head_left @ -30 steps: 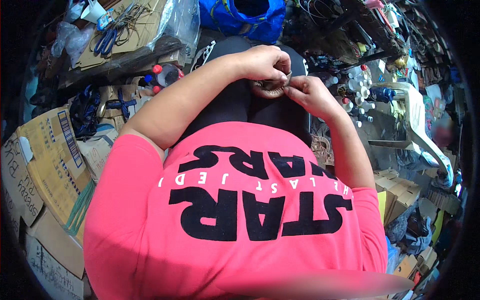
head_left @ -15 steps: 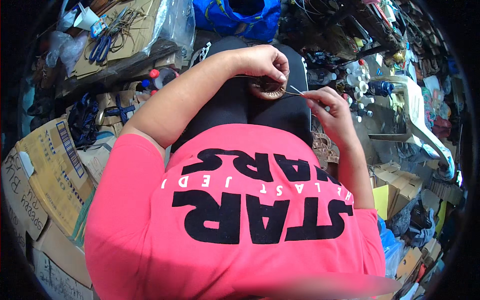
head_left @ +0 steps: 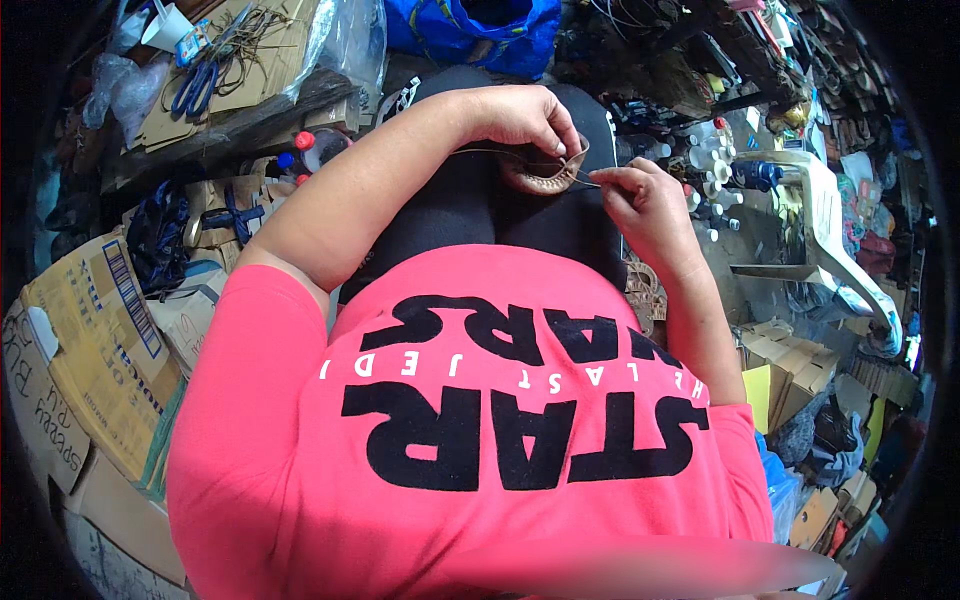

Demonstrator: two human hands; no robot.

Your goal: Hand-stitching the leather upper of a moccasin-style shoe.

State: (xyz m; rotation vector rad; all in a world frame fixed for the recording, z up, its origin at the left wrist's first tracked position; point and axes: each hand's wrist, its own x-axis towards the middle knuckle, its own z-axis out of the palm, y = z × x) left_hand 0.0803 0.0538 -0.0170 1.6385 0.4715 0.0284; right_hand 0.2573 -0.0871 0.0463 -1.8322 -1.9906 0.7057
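Note:
A curved brown piece (head_left: 545, 183), leather-like with a row of stitches along its edge, rests over my thighs in dark trousers. My left hand (head_left: 535, 120) reaches across from the far side, its thumb and fingers pinched at the piece's upper edge. To the right, my right hand (head_left: 645, 205) is closed on a thin needle-like tool (head_left: 588, 181), its tip against the stitched edge. A thin cord (head_left: 478, 151) runs leftward from the piece beneath my left wrist. The exact tool and part of the piece are hidden by my fingers.
A blue bag (head_left: 480, 45) stands beyond my knees. At far left, scissors (head_left: 195, 90) and cord lie on cardboard sheets (head_left: 265, 75). Bottles (head_left: 708, 165) and a white plastic chair (head_left: 825, 215) are at right. Cardboard boxes (head_left: 95, 330) crowd the left side.
My right hand has moved slightly up and left, bringing its fingertips nearer the brown piece. The pale stick that stuck out past its fingers shows less. My left hand stays pinched at the edge.

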